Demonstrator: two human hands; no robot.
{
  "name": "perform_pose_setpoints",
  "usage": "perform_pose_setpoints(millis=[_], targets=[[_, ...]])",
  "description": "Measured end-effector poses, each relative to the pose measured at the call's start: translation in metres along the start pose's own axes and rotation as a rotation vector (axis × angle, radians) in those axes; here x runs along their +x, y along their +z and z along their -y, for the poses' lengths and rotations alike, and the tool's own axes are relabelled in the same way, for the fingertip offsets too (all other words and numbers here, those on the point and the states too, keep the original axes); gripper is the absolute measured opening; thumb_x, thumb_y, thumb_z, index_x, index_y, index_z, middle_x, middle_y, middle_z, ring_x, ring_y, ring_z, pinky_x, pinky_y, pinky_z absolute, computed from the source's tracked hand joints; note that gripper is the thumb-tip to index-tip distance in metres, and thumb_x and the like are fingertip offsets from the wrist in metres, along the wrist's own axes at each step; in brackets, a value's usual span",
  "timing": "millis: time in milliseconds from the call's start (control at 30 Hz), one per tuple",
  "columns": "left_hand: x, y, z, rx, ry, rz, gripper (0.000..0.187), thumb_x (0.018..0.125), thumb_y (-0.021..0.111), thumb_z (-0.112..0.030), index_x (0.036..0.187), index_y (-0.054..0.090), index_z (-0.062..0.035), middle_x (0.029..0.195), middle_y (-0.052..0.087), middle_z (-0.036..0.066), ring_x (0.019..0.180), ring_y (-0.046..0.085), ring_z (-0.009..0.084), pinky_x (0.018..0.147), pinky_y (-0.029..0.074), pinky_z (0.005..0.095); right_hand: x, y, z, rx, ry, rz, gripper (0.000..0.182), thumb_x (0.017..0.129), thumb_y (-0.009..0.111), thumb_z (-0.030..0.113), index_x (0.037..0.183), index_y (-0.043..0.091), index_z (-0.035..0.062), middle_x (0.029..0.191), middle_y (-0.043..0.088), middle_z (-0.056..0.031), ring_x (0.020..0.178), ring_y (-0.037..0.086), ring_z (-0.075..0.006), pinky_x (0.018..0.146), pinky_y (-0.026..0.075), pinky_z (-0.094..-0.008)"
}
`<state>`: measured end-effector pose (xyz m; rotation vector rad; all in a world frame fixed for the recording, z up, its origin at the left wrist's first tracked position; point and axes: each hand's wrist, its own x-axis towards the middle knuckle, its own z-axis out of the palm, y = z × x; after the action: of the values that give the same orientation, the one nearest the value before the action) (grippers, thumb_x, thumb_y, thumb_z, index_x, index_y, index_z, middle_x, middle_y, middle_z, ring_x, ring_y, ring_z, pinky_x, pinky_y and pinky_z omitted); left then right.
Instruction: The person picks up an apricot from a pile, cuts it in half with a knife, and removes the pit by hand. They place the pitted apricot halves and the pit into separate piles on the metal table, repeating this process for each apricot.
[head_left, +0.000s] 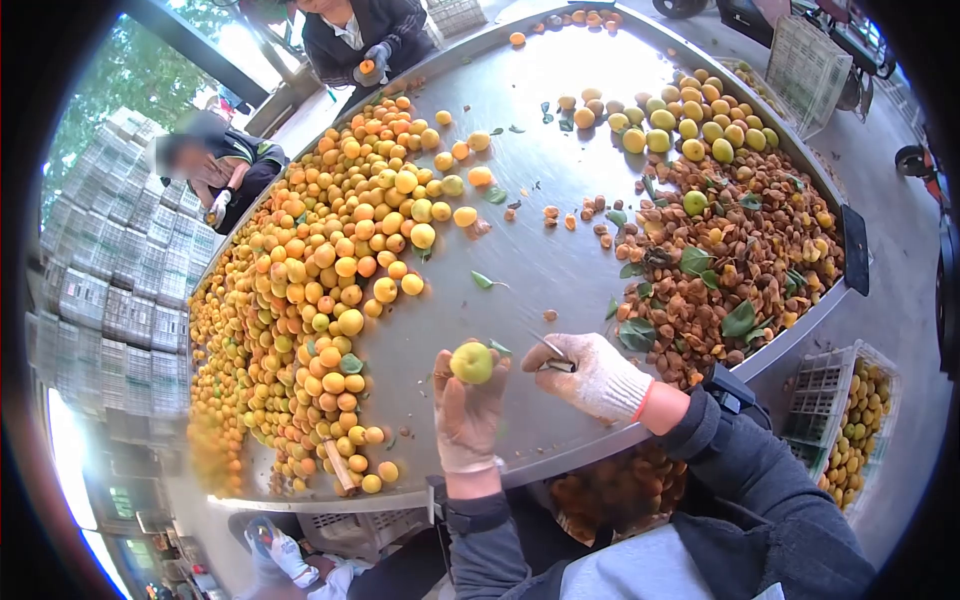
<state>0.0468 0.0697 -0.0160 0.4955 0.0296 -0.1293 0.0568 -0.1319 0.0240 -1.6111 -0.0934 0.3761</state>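
Note:
A yellow-green fruit rests in the fingers of my left hand, which wears a pale glove, above the near part of the metal table. Just to the right, my right hand, in a white glove, is closed on a small metal tool that points toward the fruit without touching it. A big heap of orange and yellow fruit covers the table's left side. Brown pits and scraps with green leaves are piled on the right.
Across the table a person holds a fruit; another person is at the left edge. A gloved hand of someone else shows at the lower left. A crate of fruit stands at right; stacked crates are at far left.

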Motion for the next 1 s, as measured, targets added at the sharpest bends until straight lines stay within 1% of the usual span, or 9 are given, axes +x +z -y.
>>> perform_pose_setpoints(millis=[200, 233, 333, 600, 667, 767, 900, 967, 1000], targets=[[-0.004, 0.007, 0.022, 0.08, 0.006, -0.01, 0.051, 0.084, 0.068, -0.002, 0.131, 0.052, -0.0145, 0.124, 0.057, 0.014, 0.113, 0.058, 0.0308, 0.096, 0.051, 0.043, -0.01, 0.004, -0.009, -0.25, -0.122, 0.117, 0.019, 0.082, 0.06, 0.008, 0.099, 0.067, 0.0038, 0.093, 0.07, -0.0119, 0.087, 0.067, -0.0212, 0.08, 0.051, -0.0315], [-0.004, 0.009, 0.02, 0.125, 0.002, -0.031, 0.056, 0.083, 0.069, -0.001, 0.134, 0.049, -0.0142, 0.124, 0.057, 0.014, 0.113, 0.058, 0.0297, 0.096, 0.051, 0.0409, -0.012, 0.006, -0.01, -0.248, -0.152, 0.105, 0.022, 0.08, 0.057, 0.01, 0.099, 0.068, 0.0062, 0.092, 0.068, -0.0174, 0.084, 0.066, -0.0335, 0.077, 0.052, -0.0376], [-0.007, 0.011, 0.019, 0.225, 0.025, -0.088, 0.066, 0.081, 0.071, 0.0, 0.139, 0.042, -0.0129, 0.125, 0.056, 0.014, 0.113, 0.058, 0.0271, 0.096, 0.051, 0.0371, -0.013, 0.01, -0.005, -0.354, -0.142, 0.135, 0.02, 0.081, 0.059, 0.01, 0.098, 0.068, 0.0065, 0.089, 0.069, -0.0148, 0.082, 0.068, -0.03, 0.075, 0.053, -0.035], [-0.014, 0.02, 0.018, 0.48, 0.141, -0.119, 0.074, 0.081, 0.07, 0.002, 0.145, 0.034, -0.01, 0.126, 0.056, 0.014, 0.112, 0.057, 0.0218, 0.095, 0.049, 0.0333, -0.01, 0.02, -0.018, -0.489, -0.202, 0.076, 0.019, 0.079, 0.058, 0.011, 0.096, 0.068, 0.0072, 0.084, 0.068, -0.0156, 0.078, 0.066, -0.0335, 0.071, 0.053, -0.0386], [-0.017, 0.029, 0.02, 0.762, 0.222, -0.093, 0.075, 0.081, 0.071, 0.002, 0.145, 0.033, -0.008, 0.126, 0.056, 0.015, 0.113, 0.056, 0.0221, 0.096, 0.048, 0.0335, -0.009, 0.021, -0.017, -0.512, -0.209, 0.054, 0.019, 0.079, 0.058, 0.011, 0.095, 0.067, 0.0069, 0.082, 0.067, -0.0163, 0.077, 0.066, -0.0341, 0.069, 0.052, -0.0394], [-0.018, 0.031, 0.029, 0.862, 0.324, 0.024, 0.078, 0.08, 0.073, 0.001, 0.146, 0.031, -0.0054, 0.126, 0.056, 0.017, 0.113, 0.056, 0.0228, 0.097, 0.047, 0.0344, -0.006, 0.02, -0.011, -0.595, -0.076, 0.063, 0.02, 0.077, 0.057, 0.009, 0.093, 0.068, 0.008, 0.079, 0.066, -0.0175, 0.072, 0.063, -0.038, 0.067, 0.051, -0.0432], [-0.017, 0.031, 0.029, 0.828, 0.324, -0.081, 0.074, 0.079, 0.074, -0.002, 0.143, 0.035, -0.0008, 0.126, 0.057, 0.017, 0.113, 0.056, 0.0224, 0.099, 0.045, 0.0339, -0.004, 0.02, -0.013, -0.58, -0.171, 0.043, 0.02, 0.076, 0.057, 0.01, 0.093, 0.069, 0.0093, 0.076, 0.065, -0.0171, 0.071, 0.063, -0.0377, 0.066, 0.051, -0.044], [-0.012, 0.022, 0.03, 0.53, 0.103, -0.057, 0.065, 0.08, 0.076, -0.006, 0.136, 0.043, 0.0027, 0.122, 0.059, 0.017, 0.112, 0.057, 0.0221, 0.097, 0.046, 0.0324, -0.003, 0.021, -0.012, -0.561, -0.172, 0.014, 0.02, 0.076, 0.058, 0.01, 0.093, 0.069, 0.0096, 0.076, 0.065, -0.0167, 0.071, 0.063, -0.0375, 0.066, 0.051, -0.0441], [-0.012, 0.024, 0.03, 0.527, 0.106, -0.058, 0.065, 0.08, 0.076, -0.006, 0.136, 0.043, 0.0027, 0.122, 0.059, 0.017, 0.112, 0.057, 0.0221, 0.097, 0.046, 0.0324, -0.002, 0.022, -0.016, -0.611, -0.179, 0.022, 0.021, 0.076, 0.06, 0.011, 0.095, 0.068, 0.0087, 0.077, 0.065, -0.0174, 0.072, 0.063, -0.0379, 0.065, 0.051, -0.0431]])
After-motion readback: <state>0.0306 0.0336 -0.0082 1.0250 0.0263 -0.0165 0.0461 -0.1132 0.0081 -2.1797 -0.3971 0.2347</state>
